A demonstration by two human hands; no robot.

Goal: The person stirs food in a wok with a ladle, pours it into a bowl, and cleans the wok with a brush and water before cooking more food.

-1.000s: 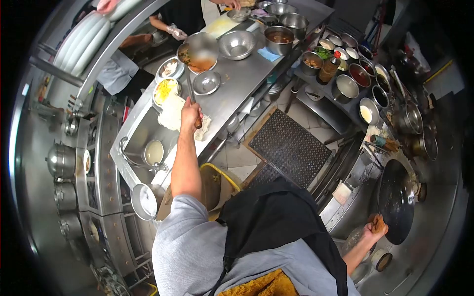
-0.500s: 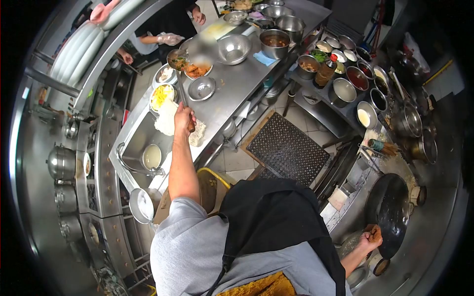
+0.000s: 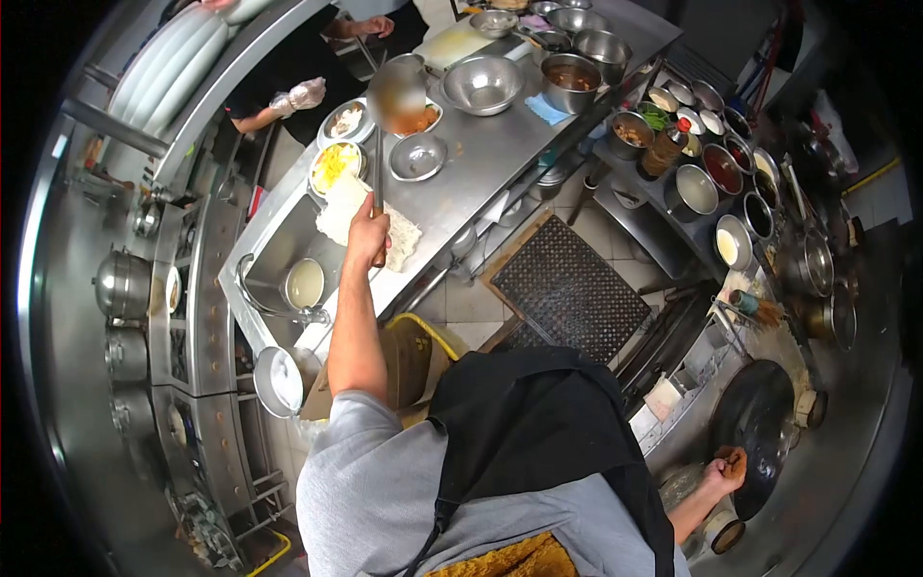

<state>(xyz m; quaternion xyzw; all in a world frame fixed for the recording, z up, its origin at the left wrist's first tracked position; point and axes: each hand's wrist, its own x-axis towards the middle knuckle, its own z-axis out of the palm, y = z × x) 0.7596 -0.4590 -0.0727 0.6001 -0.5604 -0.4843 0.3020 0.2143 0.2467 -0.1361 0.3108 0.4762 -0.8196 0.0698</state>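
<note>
My left hand (image 3: 368, 238) is closed around the wooden handle of a long-handled ladle (image 3: 379, 173). The ladle's round metal head lies over a plate of orange-brown food (image 3: 419, 119); a blur hides its contents. White cloth or paper (image 3: 348, 207) lies on the counter beneath my left hand. On the other side, my right hand (image 3: 718, 477) is closed on a folded brown cloth (image 3: 734, 464) at the edge of a black wok (image 3: 755, 433). Whether the cloth wraps a wok handle or the rim cannot be seen.
On the steel counter (image 3: 461, 183) stand a perforated bowl (image 3: 483, 85), a small metal bowl (image 3: 417, 157) and yellow strips (image 3: 336, 165). Seasoning pots and a bottle (image 3: 663, 151) are at right. A co-worker's gloved hand (image 3: 300, 96) is across the counter. A rubber mat (image 3: 569, 281) covers the floor.
The ladle's head has shifted right, over the orange-brown food, with my left hand still on its handle. The view has shifted slightly. My right hand stays at the wok.
</note>
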